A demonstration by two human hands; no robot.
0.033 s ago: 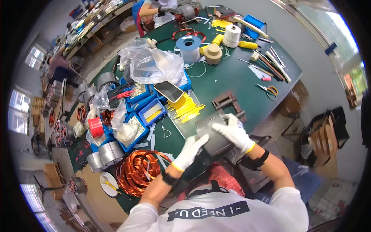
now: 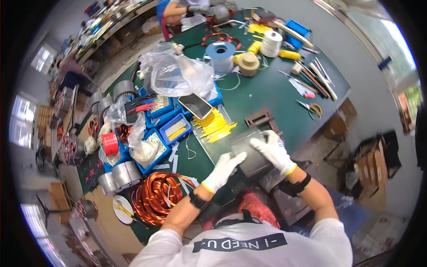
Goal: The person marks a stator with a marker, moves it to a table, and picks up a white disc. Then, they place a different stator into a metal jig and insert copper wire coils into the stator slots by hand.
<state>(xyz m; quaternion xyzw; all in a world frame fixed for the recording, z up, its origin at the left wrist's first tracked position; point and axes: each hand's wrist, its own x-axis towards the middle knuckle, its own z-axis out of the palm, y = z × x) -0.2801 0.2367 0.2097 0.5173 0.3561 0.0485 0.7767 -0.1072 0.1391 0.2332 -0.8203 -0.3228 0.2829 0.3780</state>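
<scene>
Between my two white-gloved hands is a grey metal cylinder (image 2: pixel 252 155), somewhat blurred, at the near edge of the green table. Along its left side lies my left hand (image 2: pixel 227 169), fingers pressed to the metal. My right hand (image 2: pixel 272 153) grips it from the upper right, its fingers bent over the surface. Just beyond the cylinder stands a brown metal frame (image 2: pixel 262 119), partly behind the right hand. Yellow sleeving strips (image 2: pixel 215 127) lie left of the cylinder, with a phone (image 2: pixel 195 106) on their far end.
Coiled copper wire (image 2: pixel 153 200) and silver stators (image 2: pixel 126 174) sit at the left near edge. Blue bins (image 2: pixel 175 129) and plastic bags (image 2: pixel 182 75) fill the left side. Farther back are thread spools (image 2: pixel 270 43), hand tools and scissors (image 2: pixel 311 108). Another person (image 2: pixel 178 13) works at the far end.
The whole view has shifted a little. My hands and the grey metal cylinder appear slightly farther right, with the grip unchanged.
</scene>
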